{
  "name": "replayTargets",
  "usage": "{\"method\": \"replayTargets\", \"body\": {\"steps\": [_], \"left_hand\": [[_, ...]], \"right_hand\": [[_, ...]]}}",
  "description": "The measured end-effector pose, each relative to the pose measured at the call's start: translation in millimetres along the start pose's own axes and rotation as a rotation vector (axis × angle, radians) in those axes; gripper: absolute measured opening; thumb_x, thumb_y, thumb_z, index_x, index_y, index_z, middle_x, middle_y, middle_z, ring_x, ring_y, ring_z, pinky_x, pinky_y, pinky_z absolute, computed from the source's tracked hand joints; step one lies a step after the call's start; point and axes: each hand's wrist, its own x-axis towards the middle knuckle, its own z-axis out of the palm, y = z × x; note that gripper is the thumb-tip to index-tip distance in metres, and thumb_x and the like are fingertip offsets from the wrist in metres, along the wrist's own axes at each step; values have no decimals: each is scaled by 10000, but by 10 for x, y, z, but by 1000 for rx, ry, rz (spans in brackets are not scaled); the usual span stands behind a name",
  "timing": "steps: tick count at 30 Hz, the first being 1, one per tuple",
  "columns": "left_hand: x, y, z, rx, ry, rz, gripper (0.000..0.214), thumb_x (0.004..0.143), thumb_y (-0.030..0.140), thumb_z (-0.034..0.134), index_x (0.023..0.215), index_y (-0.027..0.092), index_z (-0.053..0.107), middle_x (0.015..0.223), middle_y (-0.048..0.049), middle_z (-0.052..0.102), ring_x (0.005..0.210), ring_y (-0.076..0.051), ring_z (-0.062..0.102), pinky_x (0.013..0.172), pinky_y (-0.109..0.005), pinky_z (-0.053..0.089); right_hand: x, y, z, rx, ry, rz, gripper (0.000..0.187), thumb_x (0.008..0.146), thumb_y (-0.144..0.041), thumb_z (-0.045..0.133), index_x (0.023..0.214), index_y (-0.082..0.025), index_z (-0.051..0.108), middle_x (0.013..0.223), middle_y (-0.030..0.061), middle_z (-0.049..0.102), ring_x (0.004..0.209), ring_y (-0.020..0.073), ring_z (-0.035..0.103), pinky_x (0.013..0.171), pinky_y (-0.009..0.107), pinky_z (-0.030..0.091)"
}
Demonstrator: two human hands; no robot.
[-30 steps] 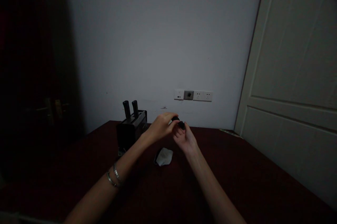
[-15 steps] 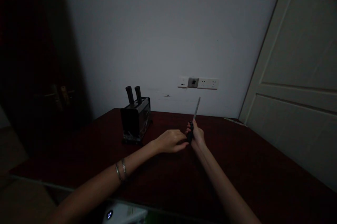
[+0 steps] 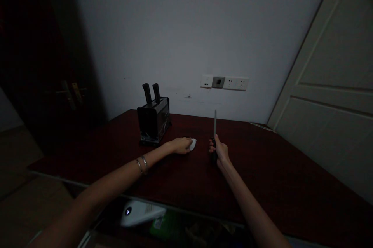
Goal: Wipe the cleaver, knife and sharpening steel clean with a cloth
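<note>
My right hand point(image 3: 219, 151) is wrapped round the black handle of a knife point(image 3: 215, 123), whose thin grey blade points up and away, seen nearly edge-on. To its left, my left hand point(image 3: 181, 145) has its fingers closed at the edge of a small white piece point(image 3: 193, 144), low over the tabletop; whether it is cloth or paper I cannot tell. Behind my left forearm stands a black knife block point(image 3: 154, 119) with two dark-handled knives point(image 3: 151, 93) upright in it.
The dark red tabletop point(image 3: 262, 170) runs back to a pale wall with a row of sockets point(image 3: 230, 82). Under the front edge, a white device point(image 3: 142, 213) and a green item point(image 3: 166, 224) show on a lower level. A pale door point(image 3: 335, 116) borders the right side.
My left hand has moved left, away from the knife handle, and now has the white piece at its fingers. The knife in my right hand has turned more upright. The view has shifted slightly.
</note>
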Motion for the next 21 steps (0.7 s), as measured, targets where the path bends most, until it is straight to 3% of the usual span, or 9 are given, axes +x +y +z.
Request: {"method": "replayTargets", "body": {"steps": [7,14,21], "left_hand": [[-17,-85,164,-209,89,-73,230,706,222,575,923,147,569,1023,-112,604,951,-216,574,819,-258,411],[60,39,345,-398,287,-262,145,738,89,457,794,149,576,950,-158,602,988,-282,544,887,-369,355],[211,-13,209,-767,495,-425,71,684,101,552,726,154,572,822,-84,620,945,-243,552,867,-334,362]], "right_hand": [[-49,19,-11,-24,-14,-9,350,687,-446,651,625,-110,574,445,-54,466,311,16,335,280,138,304],[-117,-16,1,-29,-31,9,320,705,-419,640,617,-120,570,433,-51,465,304,22,326,278,146,305],[-122,0,22,-29,-72,-3,367,674,-466,655,627,-111,578,447,-60,456,310,11,316,280,137,291]]}}
